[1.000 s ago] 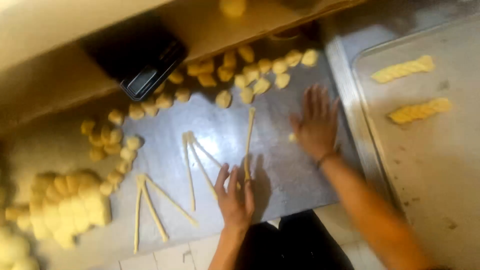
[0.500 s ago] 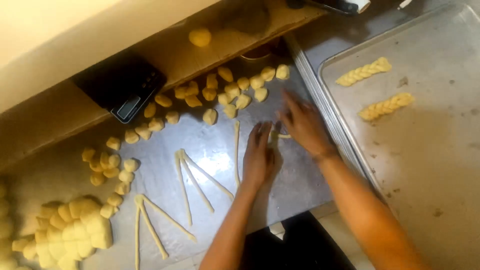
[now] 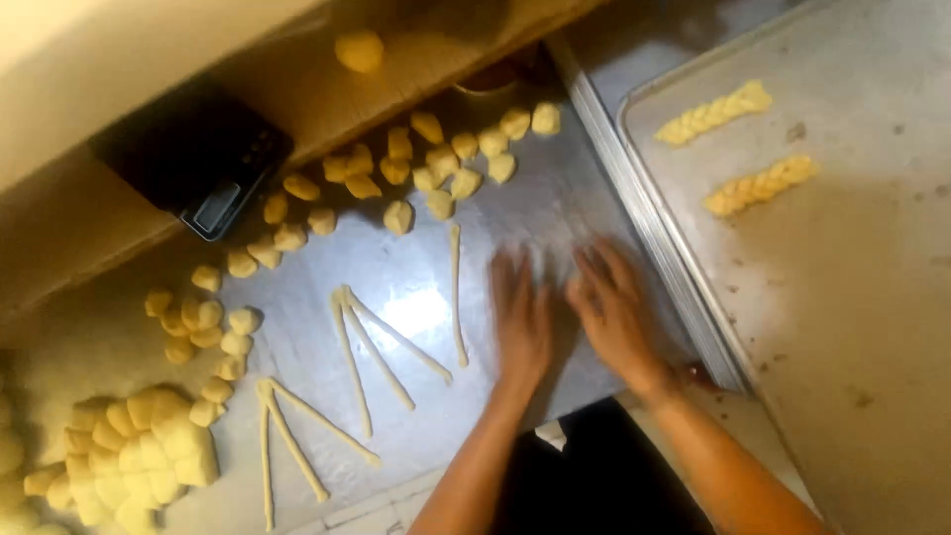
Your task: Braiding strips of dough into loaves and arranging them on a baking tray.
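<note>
Looking down from the head camera, both hands lie flat and side by side on the metal table [image 3: 416, 287], palms down with the fingers spread and pointing away from the person. The left hand [image 3: 522, 322] and the right hand [image 3: 612, 315] are blurred, and neither closes around anything; if a piece of dough is under the palms, it is hidden, so I cannot tell.

The nearest dough strand [image 3: 457, 293] lies just beside the left hand, on its left side. Its long axis runs away from the person, almost parallel to the fingers. The left hand is clearly nearer to it than the right.

Further left lie two fans of three strands [image 3: 381, 349], joined at the far end. Behind are small dough lumps [image 3: 448, 168]. To the right, a baking tray [image 3: 892, 396] carries two braided pieces [image 3: 761, 184].
</note>
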